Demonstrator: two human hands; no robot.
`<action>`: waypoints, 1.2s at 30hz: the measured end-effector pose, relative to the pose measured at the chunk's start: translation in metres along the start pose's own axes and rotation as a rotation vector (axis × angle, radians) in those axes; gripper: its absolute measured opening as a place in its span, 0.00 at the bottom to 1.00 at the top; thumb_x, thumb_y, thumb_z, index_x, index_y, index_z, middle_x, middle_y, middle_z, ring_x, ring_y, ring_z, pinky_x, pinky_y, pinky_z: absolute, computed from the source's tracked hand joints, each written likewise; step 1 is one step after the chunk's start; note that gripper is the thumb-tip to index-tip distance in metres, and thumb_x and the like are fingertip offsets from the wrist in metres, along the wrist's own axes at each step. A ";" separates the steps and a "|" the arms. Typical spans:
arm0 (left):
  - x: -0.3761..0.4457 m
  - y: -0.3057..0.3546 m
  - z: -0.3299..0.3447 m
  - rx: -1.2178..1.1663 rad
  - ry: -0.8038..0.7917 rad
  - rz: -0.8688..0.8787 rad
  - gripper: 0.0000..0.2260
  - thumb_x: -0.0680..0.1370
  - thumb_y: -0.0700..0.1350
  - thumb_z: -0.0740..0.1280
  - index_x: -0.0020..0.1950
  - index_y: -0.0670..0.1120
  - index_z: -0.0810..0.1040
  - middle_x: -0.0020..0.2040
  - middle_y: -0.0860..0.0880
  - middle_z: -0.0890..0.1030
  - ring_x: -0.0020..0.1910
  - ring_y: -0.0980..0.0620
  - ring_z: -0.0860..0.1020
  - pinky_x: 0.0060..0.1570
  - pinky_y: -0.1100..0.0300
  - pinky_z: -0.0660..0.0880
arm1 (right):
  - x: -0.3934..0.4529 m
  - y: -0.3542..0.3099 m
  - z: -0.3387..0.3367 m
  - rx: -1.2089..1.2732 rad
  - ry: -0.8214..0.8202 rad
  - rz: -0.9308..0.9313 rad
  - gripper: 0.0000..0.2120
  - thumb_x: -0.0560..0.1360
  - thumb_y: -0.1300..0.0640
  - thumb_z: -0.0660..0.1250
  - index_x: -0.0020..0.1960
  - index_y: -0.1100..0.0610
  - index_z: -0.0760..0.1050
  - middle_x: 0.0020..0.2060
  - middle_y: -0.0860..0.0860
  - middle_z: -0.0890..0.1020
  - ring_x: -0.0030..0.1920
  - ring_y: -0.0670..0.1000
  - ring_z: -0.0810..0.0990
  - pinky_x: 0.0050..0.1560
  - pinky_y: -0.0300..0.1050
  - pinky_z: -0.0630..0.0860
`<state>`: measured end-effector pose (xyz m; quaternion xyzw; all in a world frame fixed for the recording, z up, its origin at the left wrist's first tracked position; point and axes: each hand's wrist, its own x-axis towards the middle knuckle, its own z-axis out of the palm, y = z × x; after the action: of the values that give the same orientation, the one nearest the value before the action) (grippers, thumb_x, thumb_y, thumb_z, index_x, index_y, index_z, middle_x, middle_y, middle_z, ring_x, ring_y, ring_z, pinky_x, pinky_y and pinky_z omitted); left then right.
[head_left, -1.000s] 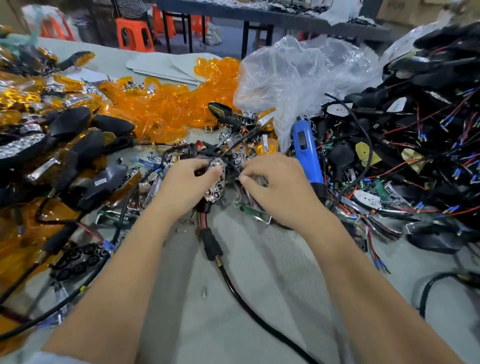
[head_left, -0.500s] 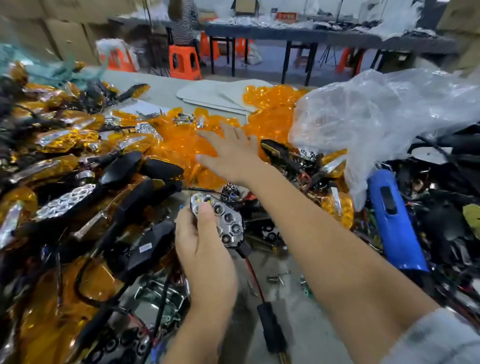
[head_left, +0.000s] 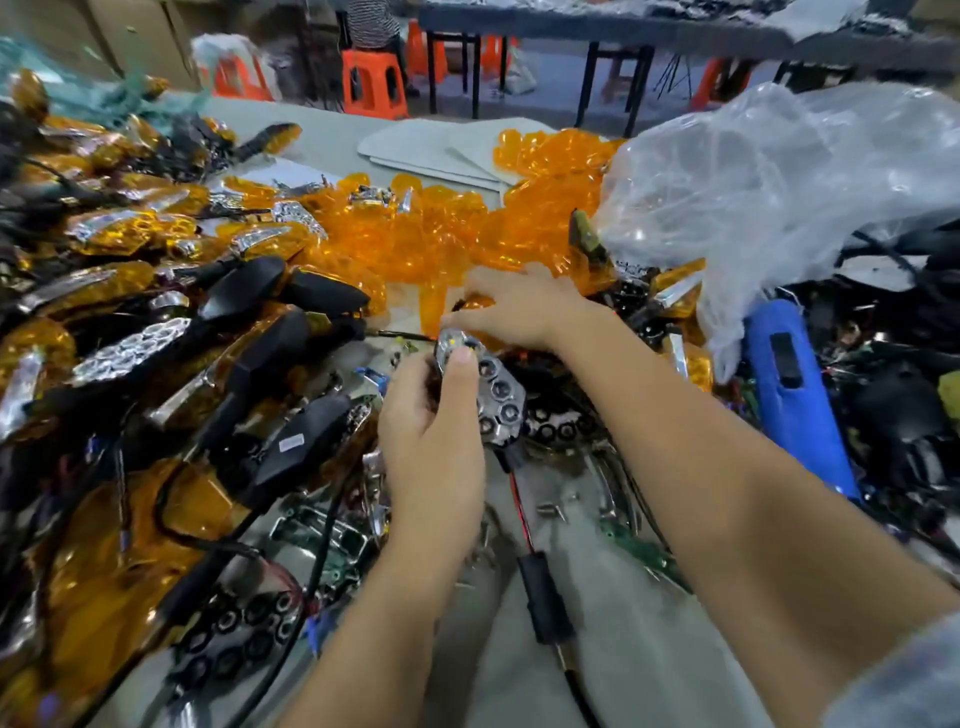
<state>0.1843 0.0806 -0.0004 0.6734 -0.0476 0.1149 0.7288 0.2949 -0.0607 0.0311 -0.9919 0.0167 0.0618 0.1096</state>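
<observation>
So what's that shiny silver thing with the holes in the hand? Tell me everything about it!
It is a shiny silver reflector, like chromed plastic, long and tapered, with a row of six-sided cups, each with a dark hole. The left hand grips it face up, thumb pressed on its upper end. A red wire hangs from its lower end. The right hand is just past its top; touching or not, I cannot tell.
</observation>
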 end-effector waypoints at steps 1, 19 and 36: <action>0.001 -0.001 0.000 0.013 0.001 0.008 0.17 0.78 0.56 0.61 0.40 0.42 0.70 0.34 0.53 0.68 0.34 0.57 0.66 0.34 0.63 0.63 | -0.009 0.006 0.001 0.014 0.009 0.011 0.30 0.74 0.28 0.57 0.70 0.43 0.68 0.77 0.51 0.63 0.76 0.60 0.55 0.70 0.65 0.54; -0.018 0.015 -0.001 -0.142 -0.502 -0.159 0.08 0.71 0.55 0.73 0.35 0.52 0.83 0.35 0.54 0.81 0.37 0.55 0.77 0.44 0.59 0.73 | -0.194 0.060 0.001 0.597 0.707 0.200 0.10 0.77 0.54 0.69 0.47 0.54 0.68 0.44 0.48 0.75 0.41 0.45 0.71 0.38 0.30 0.66; -0.035 0.005 -0.003 0.306 -0.500 0.138 0.12 0.78 0.48 0.71 0.62 0.52 0.82 0.48 0.57 0.84 0.43 0.64 0.81 0.49 0.71 0.75 | -0.246 0.043 0.041 0.561 0.805 0.230 0.11 0.75 0.56 0.70 0.39 0.51 0.69 0.45 0.49 0.73 0.40 0.42 0.70 0.42 0.33 0.63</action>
<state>0.1487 0.0799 -0.0035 0.7778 -0.2534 0.0006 0.5751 0.0443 -0.0888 0.0137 -0.8612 0.1828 -0.3209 0.3492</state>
